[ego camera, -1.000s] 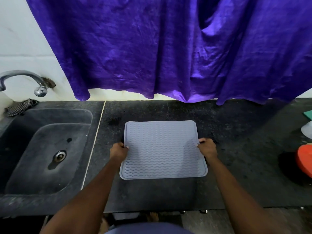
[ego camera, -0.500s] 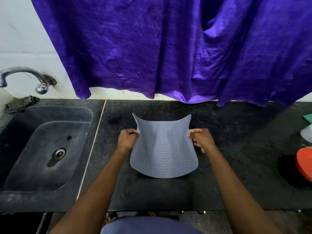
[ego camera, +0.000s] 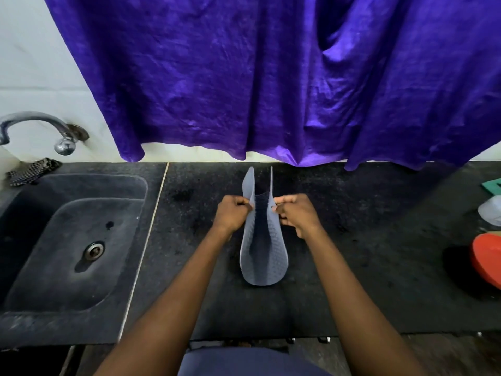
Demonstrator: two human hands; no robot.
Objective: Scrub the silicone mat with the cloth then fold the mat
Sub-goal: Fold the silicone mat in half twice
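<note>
The grey silicone mat (ego camera: 271, 251) with a wavy ridged pattern is bent into a narrow U above the black counter (ego camera: 366, 240), its two side edges raised and nearly together. My left hand (ego camera: 233, 213) pinches the left edge. Opposite it, my right hand (ego camera: 295, 214) pinches the right edge. The fold's rounded bottom hangs close to the counter near me. A dark patterned cloth (ego camera: 32, 170) lies bunched at the sink's back left corner, far from both hands.
A dark stone sink (ego camera: 73, 240) with a drain sits to the left, a metal tap (ego camera: 51, 131) above it. A purple curtain (ego camera: 271, 77) hangs behind the counter. At the right edge are a red dish (ego camera: 488, 261), a white item (ego camera: 490, 213) and a green item (ego camera: 493, 184).
The mat lay flat a second ago. Both hands lifted its side edges and brought them together, so it now stands folded into a narrow U.
</note>
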